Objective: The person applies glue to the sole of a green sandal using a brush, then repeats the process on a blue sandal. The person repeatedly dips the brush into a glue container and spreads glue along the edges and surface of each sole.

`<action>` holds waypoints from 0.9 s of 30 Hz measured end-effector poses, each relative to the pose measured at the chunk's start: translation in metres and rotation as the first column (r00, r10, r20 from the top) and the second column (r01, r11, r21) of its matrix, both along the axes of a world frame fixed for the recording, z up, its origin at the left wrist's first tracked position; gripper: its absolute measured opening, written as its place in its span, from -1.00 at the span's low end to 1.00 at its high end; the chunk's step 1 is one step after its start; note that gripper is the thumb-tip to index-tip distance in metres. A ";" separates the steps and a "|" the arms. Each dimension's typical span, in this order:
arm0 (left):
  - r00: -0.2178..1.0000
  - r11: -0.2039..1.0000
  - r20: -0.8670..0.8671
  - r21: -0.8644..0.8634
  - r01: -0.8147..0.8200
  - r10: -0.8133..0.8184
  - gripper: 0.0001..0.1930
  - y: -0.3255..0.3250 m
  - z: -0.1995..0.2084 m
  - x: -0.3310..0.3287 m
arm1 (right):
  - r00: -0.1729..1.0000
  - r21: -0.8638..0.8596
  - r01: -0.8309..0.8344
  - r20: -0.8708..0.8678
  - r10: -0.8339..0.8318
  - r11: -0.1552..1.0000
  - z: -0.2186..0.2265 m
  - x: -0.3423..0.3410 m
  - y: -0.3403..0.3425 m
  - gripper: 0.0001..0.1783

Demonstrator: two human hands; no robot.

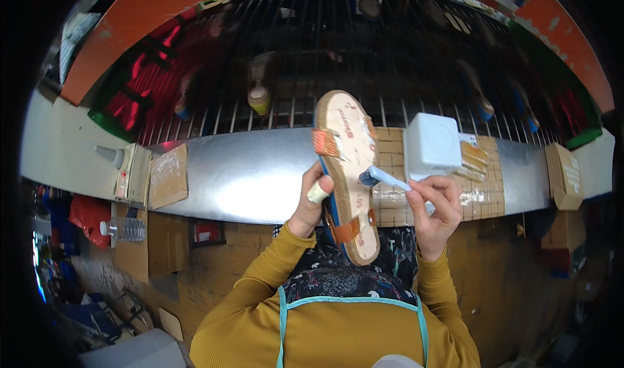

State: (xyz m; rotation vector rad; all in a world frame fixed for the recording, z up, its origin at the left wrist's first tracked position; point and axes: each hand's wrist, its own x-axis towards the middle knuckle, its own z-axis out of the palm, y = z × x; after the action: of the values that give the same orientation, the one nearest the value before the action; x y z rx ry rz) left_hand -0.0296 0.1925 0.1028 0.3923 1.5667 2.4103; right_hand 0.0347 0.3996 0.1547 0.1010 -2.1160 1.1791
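Note:
A sandal is held up lengthwise in front of me, its long beige face with red markings turned up. Orange and brown straps sit along its sides, and a blue edge shows on the left. My left hand grips that left edge, with a pale yellow wrap on its thumb. My right hand pinches the light blue handle of a brush. The brush's dark head touches, or hovers just over, the middle of the beige face; I cannot tell which.
Behind a metal ledge runs a conveyor of rods carrying several shoes. A white square container stands right of the sandal on taped cardboard. Cardboard boxes flank the ledge; a clear bottle lies lower left.

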 end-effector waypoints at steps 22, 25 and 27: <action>0.906 0.919 -0.367 -0.242 -0.311 0.210 -0.20 -0.025 0.004 0.014 | 0.996 0.068 -0.084 0.025 0.083 0.994 0.004 -0.036 -0.038 -0.80; 0.906 0.926 -0.359 -0.212 -0.312 0.223 -0.19 -0.025 0.004 0.014 | 0.998 0.112 -0.061 -0.017 0.063 0.992 0.006 -0.041 -0.039 -0.79; 0.918 0.935 -0.337 -0.208 -0.288 0.208 -0.17 -0.026 0.004 0.013 | 0.998 0.128 -0.051 -0.035 0.055 0.990 0.008 -0.044 -0.040 -0.80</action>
State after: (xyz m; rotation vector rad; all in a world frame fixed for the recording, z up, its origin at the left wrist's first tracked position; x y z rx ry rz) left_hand -0.0162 0.1664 0.1067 0.5736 2.1566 2.3680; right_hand -0.0095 0.3593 0.1627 0.2378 -2.1650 1.0632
